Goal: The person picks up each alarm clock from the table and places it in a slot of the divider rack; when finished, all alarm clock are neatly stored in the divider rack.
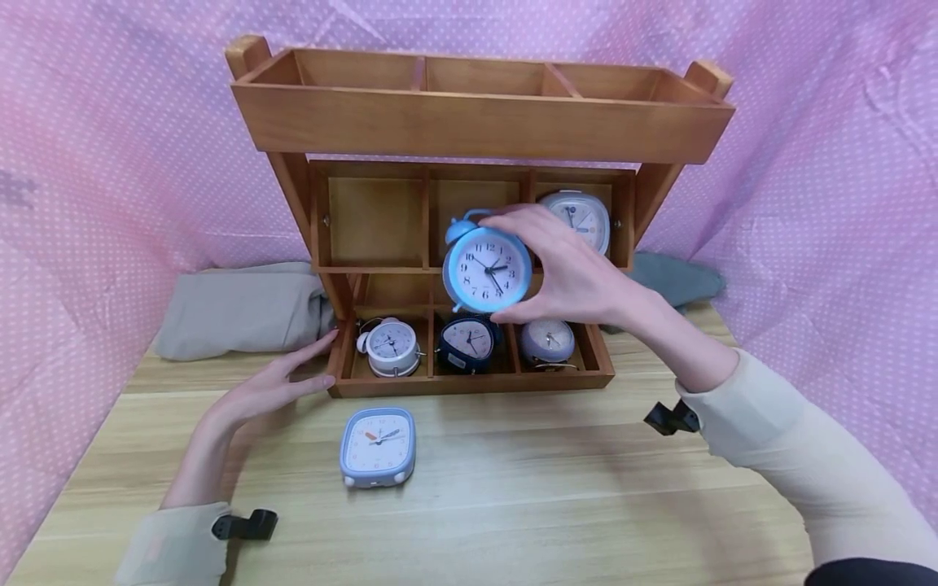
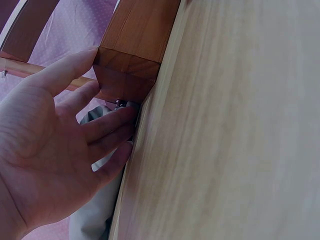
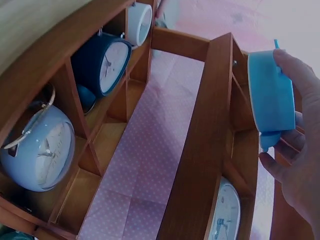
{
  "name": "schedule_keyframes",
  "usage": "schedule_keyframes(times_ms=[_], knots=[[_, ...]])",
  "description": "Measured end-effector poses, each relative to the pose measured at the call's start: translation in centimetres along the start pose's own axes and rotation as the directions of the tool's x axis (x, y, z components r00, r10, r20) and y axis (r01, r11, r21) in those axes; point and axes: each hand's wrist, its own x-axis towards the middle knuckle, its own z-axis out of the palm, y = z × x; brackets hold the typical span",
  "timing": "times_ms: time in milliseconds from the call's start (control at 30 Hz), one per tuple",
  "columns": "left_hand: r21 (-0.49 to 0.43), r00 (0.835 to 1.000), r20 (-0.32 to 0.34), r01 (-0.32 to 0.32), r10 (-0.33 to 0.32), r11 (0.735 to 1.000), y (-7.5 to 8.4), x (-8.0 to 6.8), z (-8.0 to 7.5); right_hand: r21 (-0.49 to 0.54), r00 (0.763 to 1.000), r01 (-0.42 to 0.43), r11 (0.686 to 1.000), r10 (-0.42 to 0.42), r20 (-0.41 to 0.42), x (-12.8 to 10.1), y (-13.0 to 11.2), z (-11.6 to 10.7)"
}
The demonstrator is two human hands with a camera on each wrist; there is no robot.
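My right hand (image 1: 575,268) grips a bright blue twin-bell alarm clock (image 1: 475,281) between thumb and fingers. The clock is upright in front of the middle compartment of a wooden rack's middle tier (image 1: 366,168); in the right wrist view its blue side (image 3: 272,92) shows. With fingers extended, my left hand (image 1: 274,389) touches the lower left end of the rack, whose wooden corner (image 2: 127,62) shows in the left wrist view. A grey-white alarm clock (image 1: 586,218) stands in the middle tier's right compartment, partly behind my right hand.
The bottom tier holds a white twin-bell clock (image 1: 392,348), a dark blue clock (image 1: 469,343) and a lavender round clock (image 1: 547,342). A blue square clock (image 1: 378,446) lies on the table in front. Folded grey cloth (image 1: 242,313) and green cloth (image 1: 677,278) flank the rack.
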Motion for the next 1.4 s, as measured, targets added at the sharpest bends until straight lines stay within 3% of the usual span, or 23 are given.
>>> schedule_keyframes(times_ms=[467, 867, 1400], knots=[[0.0, 1.0, -0.002, -0.004, 0.004, 1.0, 0.0, 0.0, 0.0, -0.126, 0.997, 0.026, 0.992, -0.035, -0.072, 2.7, 2.5, 0.0], [0.002, 1.0, 0.003, 0.006, -0.006, 1.0, 0.1, -0.1, 0.0, -0.19, 0.999, -0.033, 0.981, 0.029, -0.028, 3.6, 3.0, 0.2], [0.003, 1.0, -0.005, -0.007, 0.007, 1.0, 0.1, -0.1, 0.0, -0.222, 0.999, -0.041, 0.974, 0.041, -0.004, 3.8, 3.2, 0.8]])
